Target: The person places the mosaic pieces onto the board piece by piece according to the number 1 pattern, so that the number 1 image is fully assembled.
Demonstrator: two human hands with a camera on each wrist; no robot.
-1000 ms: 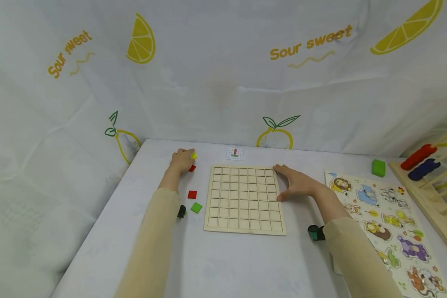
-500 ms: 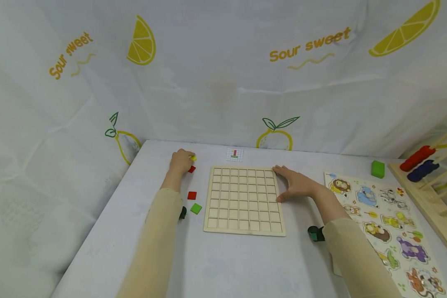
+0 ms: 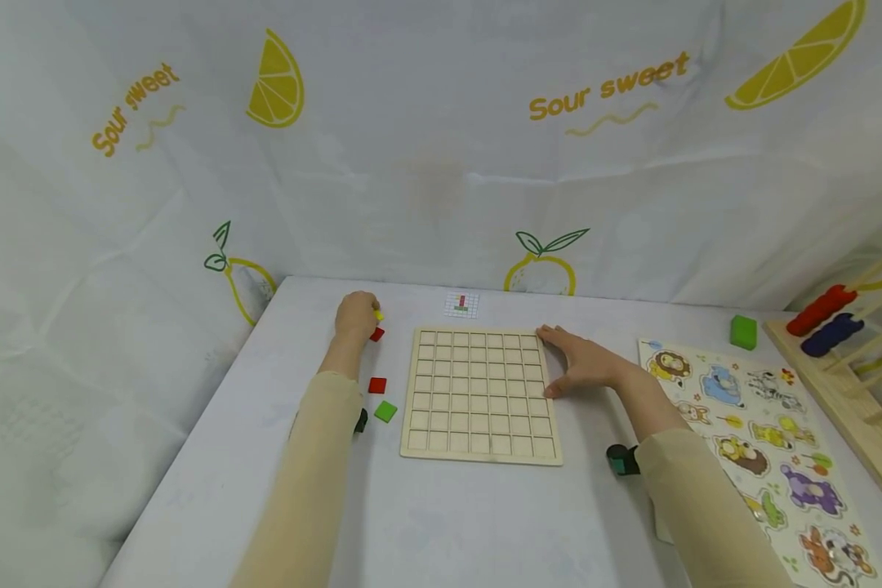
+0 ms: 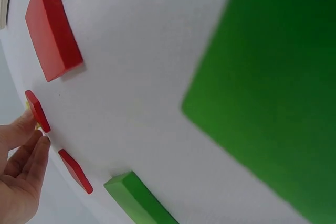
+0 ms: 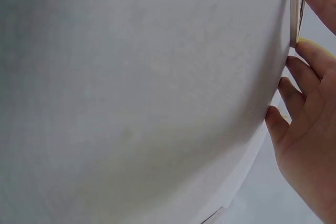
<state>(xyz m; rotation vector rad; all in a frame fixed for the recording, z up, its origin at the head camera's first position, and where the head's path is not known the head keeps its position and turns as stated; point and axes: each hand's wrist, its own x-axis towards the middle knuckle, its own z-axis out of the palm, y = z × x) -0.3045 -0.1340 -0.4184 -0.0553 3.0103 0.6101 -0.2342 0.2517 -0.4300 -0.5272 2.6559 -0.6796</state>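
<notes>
My left hand [image 3: 356, 314] is at the far left of the table, thumb and fingertips pinching a small yellow tile [image 3: 378, 315], mostly hidden by the fingers. A red tile [image 3: 377, 334] lies just beside those fingertips; in the left wrist view the same hand [image 4: 23, 169] shows behind red tiles. Nearer the body lie another red tile [image 3: 377, 385] and a green tile [image 3: 385, 411]. A wooden grid board [image 3: 481, 460] lies flat in the middle. Along its right edge my right hand [image 3: 584, 360] spreads its fingers, index and thumb touching the rim.
A pattern card [image 3: 461, 305] with a small coloured figure lies behind the board. To the right are an animal puzzle board [image 3: 735, 420], partly under the right sleeve, a green block [image 3: 743, 332] and a wooden rack [image 3: 845, 392] with red and blue pieces. Curtains rise behind.
The left fingers have curled in over the yellow tile, which has shifted slightly toward the body and shows less now. The right hand stays at the board's edge.
</notes>
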